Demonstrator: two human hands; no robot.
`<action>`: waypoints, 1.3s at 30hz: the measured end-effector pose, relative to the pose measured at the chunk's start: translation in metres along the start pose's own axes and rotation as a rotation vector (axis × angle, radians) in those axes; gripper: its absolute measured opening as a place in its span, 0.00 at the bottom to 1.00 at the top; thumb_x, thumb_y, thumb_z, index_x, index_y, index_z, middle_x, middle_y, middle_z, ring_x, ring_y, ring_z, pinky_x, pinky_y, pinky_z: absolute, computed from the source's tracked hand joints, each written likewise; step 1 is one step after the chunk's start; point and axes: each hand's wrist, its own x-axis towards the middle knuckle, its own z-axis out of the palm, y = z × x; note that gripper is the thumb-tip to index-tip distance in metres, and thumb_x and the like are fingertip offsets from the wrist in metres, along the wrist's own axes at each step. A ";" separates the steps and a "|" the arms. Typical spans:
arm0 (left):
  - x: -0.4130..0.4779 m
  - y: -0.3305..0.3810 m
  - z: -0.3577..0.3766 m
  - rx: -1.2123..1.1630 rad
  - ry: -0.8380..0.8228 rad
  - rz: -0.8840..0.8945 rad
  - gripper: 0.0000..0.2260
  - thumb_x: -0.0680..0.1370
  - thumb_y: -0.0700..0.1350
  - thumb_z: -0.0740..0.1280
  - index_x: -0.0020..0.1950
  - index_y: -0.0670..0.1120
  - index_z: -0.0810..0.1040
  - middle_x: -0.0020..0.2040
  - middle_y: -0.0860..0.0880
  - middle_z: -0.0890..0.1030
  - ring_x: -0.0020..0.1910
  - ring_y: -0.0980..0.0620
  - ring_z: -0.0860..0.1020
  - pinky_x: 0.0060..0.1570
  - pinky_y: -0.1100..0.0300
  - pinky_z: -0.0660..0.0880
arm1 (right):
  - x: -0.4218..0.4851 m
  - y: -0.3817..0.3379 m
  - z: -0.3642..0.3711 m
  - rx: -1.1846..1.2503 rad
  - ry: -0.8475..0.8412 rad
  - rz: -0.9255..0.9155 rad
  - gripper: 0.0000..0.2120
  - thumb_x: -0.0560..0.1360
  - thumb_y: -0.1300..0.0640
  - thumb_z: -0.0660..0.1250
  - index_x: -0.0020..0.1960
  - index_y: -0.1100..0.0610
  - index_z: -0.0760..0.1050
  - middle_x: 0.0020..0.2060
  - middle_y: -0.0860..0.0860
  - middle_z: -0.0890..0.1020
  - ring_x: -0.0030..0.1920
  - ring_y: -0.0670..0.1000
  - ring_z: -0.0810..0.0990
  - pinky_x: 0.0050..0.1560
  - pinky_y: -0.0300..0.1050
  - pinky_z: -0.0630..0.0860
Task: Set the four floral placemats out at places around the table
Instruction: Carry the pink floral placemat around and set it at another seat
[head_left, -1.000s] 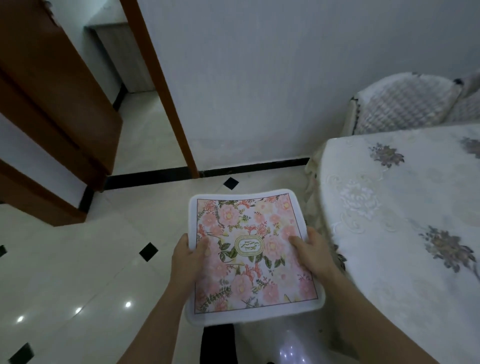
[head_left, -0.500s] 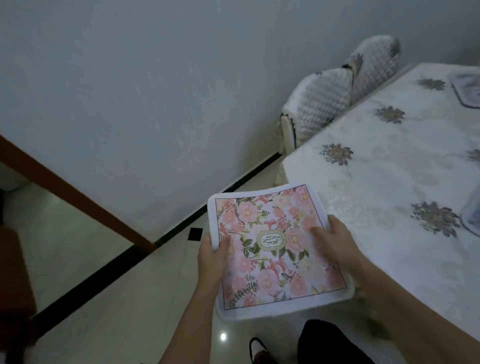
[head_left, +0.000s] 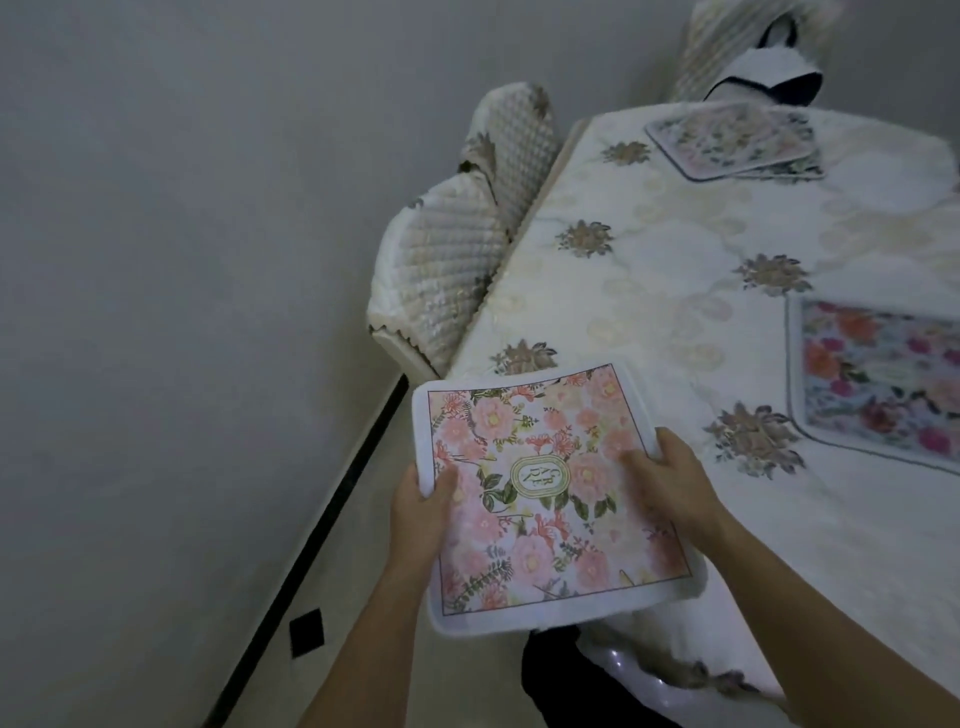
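Note:
I hold a pink floral placemat (head_left: 545, 499) with a white border, flat, over the near left corner of the table (head_left: 675, 291). My left hand (head_left: 421, 514) grips its left edge, thumb on top. My right hand (head_left: 670, 478) grips its right edge. A second placemat (head_left: 878, 384) with brighter red and orange flowers lies on the table at the right, cut off by the frame. A third, pale floral placemat (head_left: 732, 137) lies at the table's far end.
A white tablecloth with brown flower motifs covers the table. Two quilted chair backs (head_left: 441, 270) stand between the table's left side and the grey wall. Another chair (head_left: 753, 67) stands at the far end. Pale tiled floor (head_left: 332, 623) runs below left.
My view has swung from the doorway and floor round to the table. The held placemat has moved over the table's corner, and two laid placemats have come into sight.

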 end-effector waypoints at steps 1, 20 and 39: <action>0.018 0.009 0.011 0.025 -0.018 0.003 0.04 0.80 0.46 0.68 0.54 0.49 0.79 0.50 0.44 0.86 0.47 0.44 0.85 0.49 0.40 0.82 | 0.015 -0.001 -0.004 0.009 0.017 0.011 0.07 0.75 0.53 0.66 0.47 0.57 0.74 0.35 0.54 0.78 0.31 0.53 0.75 0.32 0.49 0.73; 0.258 0.104 0.164 0.300 -0.308 0.101 0.08 0.79 0.46 0.69 0.55 0.44 0.80 0.49 0.44 0.84 0.48 0.45 0.83 0.49 0.45 0.80 | 0.203 -0.028 -0.049 -0.015 0.302 0.174 0.10 0.77 0.47 0.67 0.51 0.53 0.73 0.44 0.51 0.81 0.42 0.52 0.81 0.41 0.51 0.80; 0.382 0.105 0.199 0.587 -0.370 0.089 0.11 0.79 0.47 0.69 0.50 0.39 0.78 0.41 0.40 0.81 0.37 0.43 0.78 0.38 0.53 0.74 | 0.290 -0.028 -0.020 -0.102 0.358 0.356 0.10 0.76 0.49 0.68 0.46 0.52 0.67 0.37 0.46 0.76 0.33 0.45 0.75 0.28 0.39 0.66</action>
